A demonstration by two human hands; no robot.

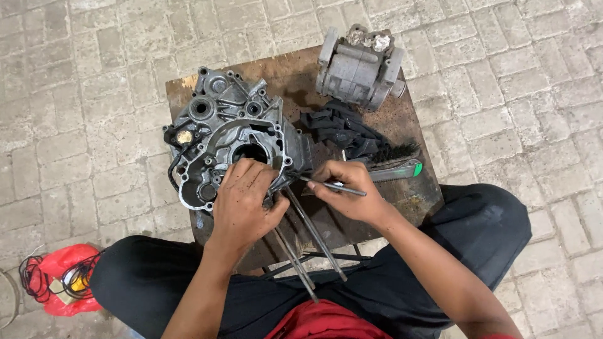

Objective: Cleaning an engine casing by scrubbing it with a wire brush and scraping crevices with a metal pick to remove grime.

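- The left hand [242, 204] lies palm-down on the grey engine crankcase [229, 135], its grip closed around the long steel studs [308, 242] at the case's near edge.
- The right hand [348, 188] pinches a thin metal pick [333, 185], tip pointing at the case.
- The case rests on a rusty worktop [402, 119], with a cylinder block [359, 66] and a wire brush [392, 162] behind.

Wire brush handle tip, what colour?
Green, on the wire brush beside the right hand; head view.
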